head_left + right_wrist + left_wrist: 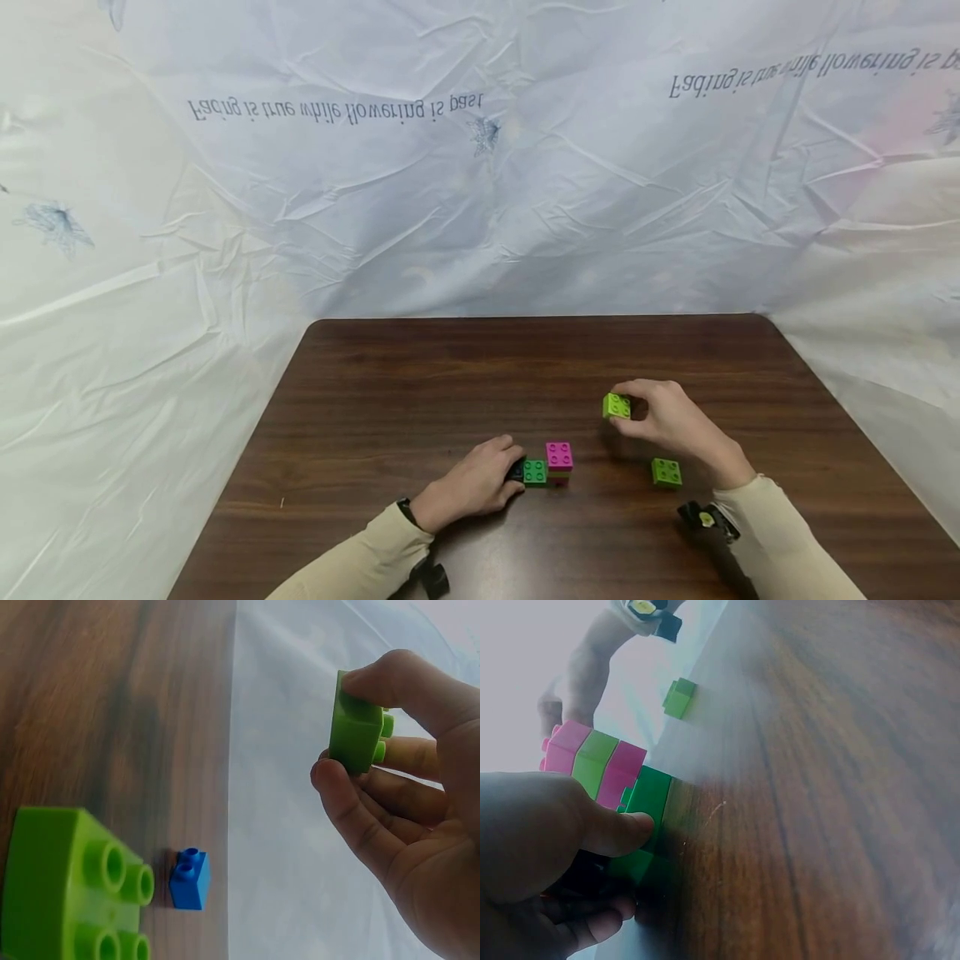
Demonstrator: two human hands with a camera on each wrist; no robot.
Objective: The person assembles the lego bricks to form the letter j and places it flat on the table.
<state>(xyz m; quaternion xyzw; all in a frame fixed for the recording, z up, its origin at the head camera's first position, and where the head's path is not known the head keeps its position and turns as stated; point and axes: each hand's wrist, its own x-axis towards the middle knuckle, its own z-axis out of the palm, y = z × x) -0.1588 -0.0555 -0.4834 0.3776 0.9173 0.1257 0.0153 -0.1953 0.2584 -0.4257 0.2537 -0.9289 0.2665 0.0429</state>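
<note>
Left arm extended forward, low. Left hand [476,481] grips one dark block [515,471] and one green block [535,473] at the counter [360,375]. Adjoining the green block: one stack [558,456] of three, pink, light green, pink. One loose lime block [667,472] lies studs up near the right wrist. Farther off, right hand [671,421], raised above the counter, pinches one more lime block [617,406] between thumb and fingers. One blue block [190,881], seen in the right wrist view, lies on the counter.
</note>
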